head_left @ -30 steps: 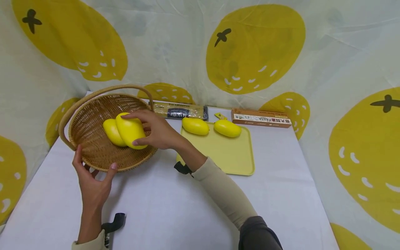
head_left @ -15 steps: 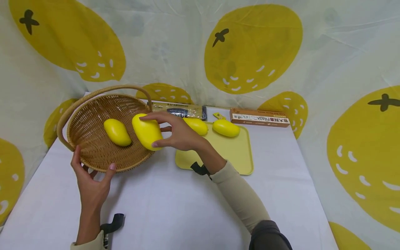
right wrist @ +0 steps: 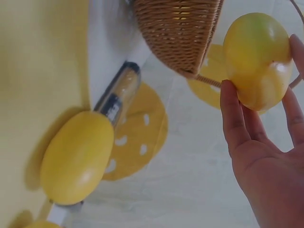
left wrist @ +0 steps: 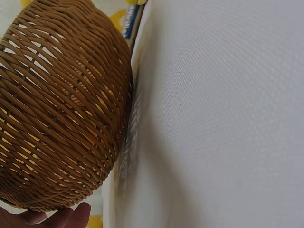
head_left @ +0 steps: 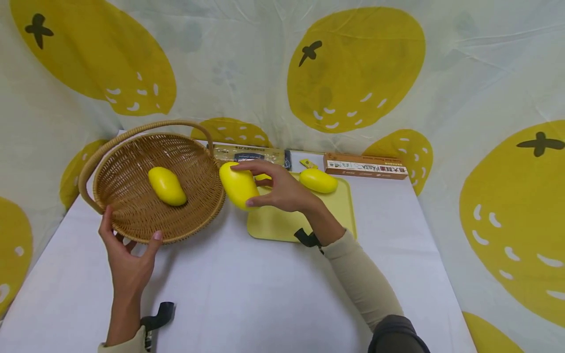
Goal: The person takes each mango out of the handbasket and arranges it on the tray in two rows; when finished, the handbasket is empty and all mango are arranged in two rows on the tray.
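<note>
Left hand (head_left: 130,262) grips near rim of round brown wicker basket (head_left: 128,196); one glossy yellow oval fruit (head_left: 167,186) inside. Right of that, a matching yellow fruit (head_left: 237,185) — long axis far-left to near-right — pinched by right hand (head_left: 286,190), left of its palm, between basket and pale-yellow rectangular tray (head_left: 275,225).

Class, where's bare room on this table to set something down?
Free: the white cloth between the left forearm and right sleeve, and right of the tray. Crowded: the tray's back edge, with two yellow fruits, packet and box nearby.
</note>
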`<state>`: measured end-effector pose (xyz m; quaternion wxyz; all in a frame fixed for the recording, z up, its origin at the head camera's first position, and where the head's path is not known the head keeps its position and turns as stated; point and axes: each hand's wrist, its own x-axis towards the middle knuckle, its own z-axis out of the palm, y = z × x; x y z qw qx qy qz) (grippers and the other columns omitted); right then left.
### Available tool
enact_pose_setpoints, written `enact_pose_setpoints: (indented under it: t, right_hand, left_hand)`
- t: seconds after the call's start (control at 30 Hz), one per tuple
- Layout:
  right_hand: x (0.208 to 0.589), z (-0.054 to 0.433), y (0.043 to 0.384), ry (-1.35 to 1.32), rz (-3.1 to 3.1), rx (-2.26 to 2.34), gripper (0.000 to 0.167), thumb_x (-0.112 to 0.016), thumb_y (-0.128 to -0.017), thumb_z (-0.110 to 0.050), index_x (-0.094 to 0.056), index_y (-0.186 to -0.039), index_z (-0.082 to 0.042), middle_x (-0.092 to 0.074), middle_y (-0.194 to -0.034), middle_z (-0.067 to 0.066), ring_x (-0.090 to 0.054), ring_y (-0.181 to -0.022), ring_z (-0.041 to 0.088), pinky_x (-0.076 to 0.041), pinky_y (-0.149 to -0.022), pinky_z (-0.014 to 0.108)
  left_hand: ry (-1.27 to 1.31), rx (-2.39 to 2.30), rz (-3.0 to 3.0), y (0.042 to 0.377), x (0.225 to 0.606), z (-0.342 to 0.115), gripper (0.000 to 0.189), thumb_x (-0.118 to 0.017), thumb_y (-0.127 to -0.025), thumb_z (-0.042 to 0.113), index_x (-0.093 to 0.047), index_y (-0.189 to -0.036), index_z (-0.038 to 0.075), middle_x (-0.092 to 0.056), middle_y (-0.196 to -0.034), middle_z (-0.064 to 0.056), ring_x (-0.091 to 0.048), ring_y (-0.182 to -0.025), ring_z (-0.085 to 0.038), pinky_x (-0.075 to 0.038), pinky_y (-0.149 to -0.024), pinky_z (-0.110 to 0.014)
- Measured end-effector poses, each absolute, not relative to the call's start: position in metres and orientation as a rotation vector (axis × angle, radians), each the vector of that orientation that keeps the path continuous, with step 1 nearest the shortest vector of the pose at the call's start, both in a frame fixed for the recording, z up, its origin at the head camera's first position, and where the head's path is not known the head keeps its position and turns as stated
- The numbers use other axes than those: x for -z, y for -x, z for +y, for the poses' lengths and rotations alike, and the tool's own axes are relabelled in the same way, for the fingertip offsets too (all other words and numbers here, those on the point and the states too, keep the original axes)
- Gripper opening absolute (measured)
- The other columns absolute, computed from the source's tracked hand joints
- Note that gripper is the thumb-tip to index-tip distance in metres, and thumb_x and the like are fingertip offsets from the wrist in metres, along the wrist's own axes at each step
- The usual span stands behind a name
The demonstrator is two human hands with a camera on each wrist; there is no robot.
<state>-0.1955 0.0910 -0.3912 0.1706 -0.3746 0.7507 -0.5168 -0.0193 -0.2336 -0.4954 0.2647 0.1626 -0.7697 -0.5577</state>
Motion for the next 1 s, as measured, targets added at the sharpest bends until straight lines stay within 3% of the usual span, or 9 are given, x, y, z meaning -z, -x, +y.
enact_pose_setpoints:
  t: [0.23,0.43,0.6,0.8,1.0]
  right_hand:
    - [0.402,0.111,0.202,0.997,2.138,1.461,0.071,-0.090,-0.083,-0.010,-0.064,-0.147,-0.024,-0.057,-0.155,-0.008,-0.055,-0.136,0.024,-0.049,-0.114,0.047]
    - [0.415,0.126,0.207,0.965,2.129,1.448,0.069,-0.089,-0.083,-0.007,-0.065,-0.146,-0.020,-0.056,-0.157,0.000,-0.055,-0.138,0.030,-0.045,-0.116,0.053]
    - [0.424,0.136,0.209,0.910,2.108,1.416,0.070,-0.088,-0.084,-0.006,-0.064,-0.147,-0.021,-0.050,-0.163,0.003,-0.053,-0.141,0.029,-0.046,-0.117,0.049]
    - [0.437,0.144,0.211,0.897,2.106,1.365,0.069,-0.087,-0.085,-0.005,-0.064,-0.148,-0.021,-0.055,-0.158,-0.001,-0.056,-0.138,0.032,-0.047,-0.116,0.050]
    - [0.450,0.148,0.211,0.902,2.123,1.272,0.068,-0.088,-0.086,-0.008,-0.064,-0.148,-0.023,-0.058,-0.155,-0.004,-0.054,-0.143,0.022,-0.045,-0.119,0.047]
  left_hand:
    - [-0.437,1.515,-2.079,0.020,0.494,-0.233,0.110,-0.083,-0.082,0.010,-0.018,-0.169,0.030,-0.024,-0.173,0.004,-0.037,-0.150,-0.026,-0.039,-0.110,-0.029]
    - [-0.437,1.528,-2.080,0.020,0.493,-0.234,0.110,-0.083,-0.083,0.012,-0.018,-0.169,0.032,-0.022,-0.174,0.006,-0.036,-0.152,-0.026,-0.038,-0.111,-0.029]
    - [-0.428,1.532,-2.074,0.020,0.494,-0.234,0.110,-0.083,-0.082,0.010,-0.018,-0.169,0.031,-0.022,-0.174,0.005,-0.036,-0.151,-0.027,-0.038,-0.111,-0.029]
    - [-0.434,1.529,-2.076,0.020,0.494,-0.234,0.111,-0.083,-0.082,0.010,-0.018,-0.169,0.031,-0.023,-0.173,0.006,-0.037,-0.151,-0.026,-0.038,-0.112,-0.030]
    - [-0.439,1.530,-2.074,0.020,0.495,-0.235,0.110,-0.083,-0.082,0.011,-0.018,-0.169,0.031,-0.024,-0.173,0.005,-0.037,-0.150,-0.026,-0.038,-0.111,-0.030]
